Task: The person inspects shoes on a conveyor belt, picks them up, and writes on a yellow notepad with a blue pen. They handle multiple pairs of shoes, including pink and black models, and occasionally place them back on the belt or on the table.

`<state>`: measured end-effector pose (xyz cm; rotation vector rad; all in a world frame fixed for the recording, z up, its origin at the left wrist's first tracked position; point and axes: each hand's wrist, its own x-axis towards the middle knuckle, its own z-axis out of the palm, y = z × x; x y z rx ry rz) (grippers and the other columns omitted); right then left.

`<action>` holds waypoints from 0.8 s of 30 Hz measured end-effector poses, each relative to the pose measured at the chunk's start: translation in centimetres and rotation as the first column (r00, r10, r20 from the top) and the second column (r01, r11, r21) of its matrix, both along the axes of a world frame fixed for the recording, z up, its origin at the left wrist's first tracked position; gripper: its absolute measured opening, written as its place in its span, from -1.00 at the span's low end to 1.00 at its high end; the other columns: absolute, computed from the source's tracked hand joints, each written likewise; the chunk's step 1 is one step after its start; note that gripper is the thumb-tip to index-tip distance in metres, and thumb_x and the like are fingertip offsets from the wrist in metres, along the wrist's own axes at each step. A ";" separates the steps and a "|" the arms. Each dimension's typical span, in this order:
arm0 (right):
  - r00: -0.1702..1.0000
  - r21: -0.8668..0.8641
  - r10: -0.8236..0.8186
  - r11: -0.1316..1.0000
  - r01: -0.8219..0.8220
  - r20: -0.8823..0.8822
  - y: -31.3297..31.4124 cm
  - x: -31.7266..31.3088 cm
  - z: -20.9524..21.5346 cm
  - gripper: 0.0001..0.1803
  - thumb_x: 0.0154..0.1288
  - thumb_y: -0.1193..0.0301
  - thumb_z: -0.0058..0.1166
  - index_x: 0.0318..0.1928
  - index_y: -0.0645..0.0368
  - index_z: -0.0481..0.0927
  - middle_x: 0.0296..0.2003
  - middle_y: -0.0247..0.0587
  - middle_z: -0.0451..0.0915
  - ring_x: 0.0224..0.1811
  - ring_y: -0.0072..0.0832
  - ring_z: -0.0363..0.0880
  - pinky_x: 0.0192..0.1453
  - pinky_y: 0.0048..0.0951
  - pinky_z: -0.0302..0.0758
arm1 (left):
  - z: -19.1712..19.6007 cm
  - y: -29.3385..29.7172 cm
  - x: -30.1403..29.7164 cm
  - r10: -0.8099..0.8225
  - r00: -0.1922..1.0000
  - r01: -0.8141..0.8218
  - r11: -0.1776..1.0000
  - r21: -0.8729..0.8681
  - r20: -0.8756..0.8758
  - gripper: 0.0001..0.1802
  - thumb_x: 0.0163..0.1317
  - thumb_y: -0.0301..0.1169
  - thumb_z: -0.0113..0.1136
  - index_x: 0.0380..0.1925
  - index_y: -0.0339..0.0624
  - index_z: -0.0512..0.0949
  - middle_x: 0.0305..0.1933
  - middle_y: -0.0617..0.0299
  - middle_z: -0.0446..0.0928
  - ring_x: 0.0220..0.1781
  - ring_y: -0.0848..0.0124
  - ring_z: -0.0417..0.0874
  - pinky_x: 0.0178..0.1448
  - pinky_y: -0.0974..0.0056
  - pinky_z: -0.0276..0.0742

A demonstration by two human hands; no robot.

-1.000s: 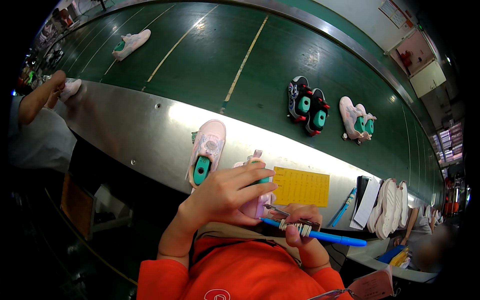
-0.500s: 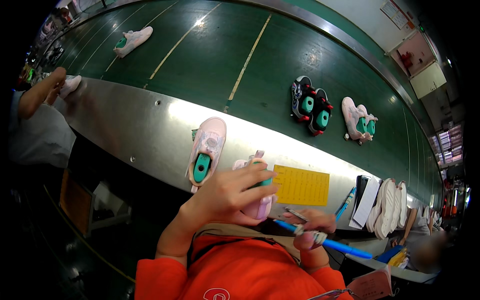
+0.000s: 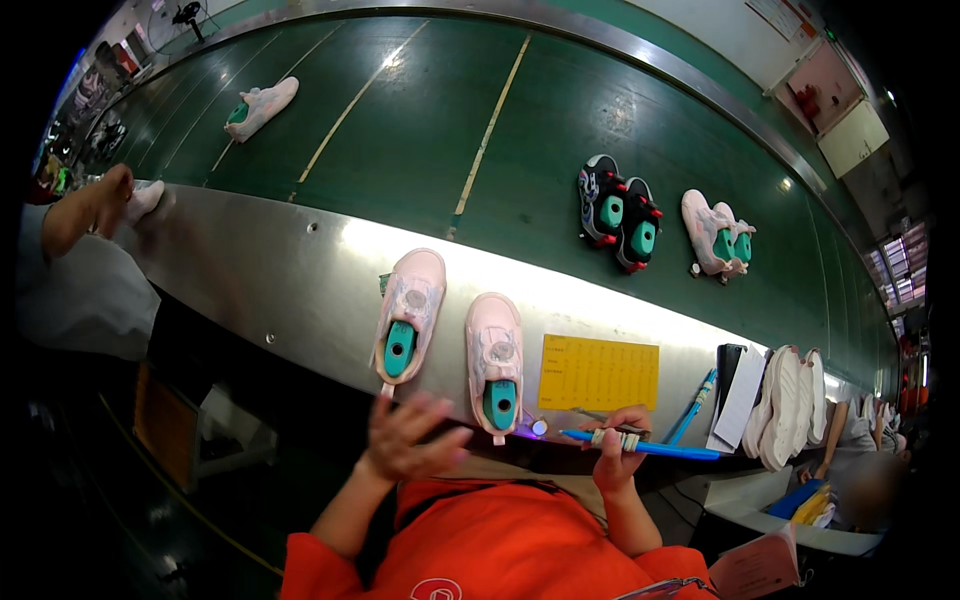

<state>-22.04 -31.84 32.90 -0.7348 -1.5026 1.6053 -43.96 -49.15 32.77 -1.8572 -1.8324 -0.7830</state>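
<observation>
Two pale pink sneakers stand side by side on the metal ledge, the left sneaker point(image 3: 412, 300) and the right sneaker point(image 3: 493, 335), each with a green shoe form inside its opening. Just below their heels hovers my left hand point(image 3: 415, 438), empty, its fingers spread and smeared by motion. My right hand point(image 3: 622, 445) is closed around a blue pen point(image 3: 680, 452) with wrapping on its barrel. A thin dark pointed tool also sticks out of that grip, its kind unclear. A small light point(image 3: 539, 427) glows purple beside the right sneaker's heel.
A yellow printed card point(image 3: 598, 373) lies right of the sneakers. Beyond it are another blue pen point(image 3: 692, 408), white paper point(image 3: 737, 402) and white soles point(image 3: 785, 410). The green conveyor point(image 3: 400, 130) carries black sneakers point(image 3: 618, 212) and pink ones point(image 3: 715, 235). Another person's hand point(image 3: 105, 200) is at far left.
My left hand has let go of the right sneaker and drawn back toward me. That sneaker now stands on the ledge beside the other. The right hand still holds the pen.
</observation>
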 end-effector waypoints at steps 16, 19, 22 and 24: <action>0.995 -0.074 0.072 0.994 -0.077 -0.062 -1.5 -1.5 1.1 -0.88 0.14 0.56 0.00 -0.32 0.27 0.34 -0.51 -0.22 0.46 -0.56 -0.58 0.48 -0.44 -0.59 0.48 | -0.8 -1.1 -3.0 -0.143 0.989 0.131 0.954 -0.271 -0.026 -0.44 0.08 -0.08 0.16 0.13 0.49 0.29 0.29 0.42 0.18 0.37 0.26 0.09 0.41 0.03 -0.13; 0.995 -0.078 0.071 0.994 -0.076 -0.067 -1.7 -1.5 1.7 -0.88 0.14 0.56 0.00 -0.32 0.28 0.34 -0.51 -0.22 0.45 -0.56 -0.58 0.49 -0.44 -0.59 0.48 | -1.4 -0.7 -6.1 -0.183 0.881 0.134 0.981 -0.141 -0.436 -0.50 0.21 -0.14 -0.01 0.15 0.56 0.17 0.28 0.48 0.20 0.32 0.40 0.19 0.45 0.08 -0.26; 0.993 -0.081 0.078 0.993 -0.085 -0.092 -2.0 -1.9 2.2 -0.87 0.14 0.56 0.00 -0.33 0.28 0.34 -0.50 -0.22 0.44 -0.55 -0.57 0.49 -0.42 -0.57 0.49 | 0.2 0.4 -7.7 -0.347 0.791 0.298 0.938 -0.177 -0.503 -0.51 0.17 -0.25 0.04 0.12 0.45 0.25 0.24 0.34 0.24 0.19 0.31 0.39 0.33 0.08 0.17; 0.988 -0.063 0.099 0.992 -0.107 -0.119 -2.1 -2.0 2.5 -0.87 0.14 0.55 0.01 -0.33 0.28 0.34 -0.50 -0.22 0.43 -0.55 -0.56 0.49 -0.40 -0.55 0.50 | 1.2 0.8 -7.5 -0.364 0.890 0.353 0.931 -0.090 -0.275 -0.51 0.10 -0.34 0.11 0.07 0.34 0.34 0.20 0.22 0.28 0.16 0.20 0.43 0.15 0.15 0.39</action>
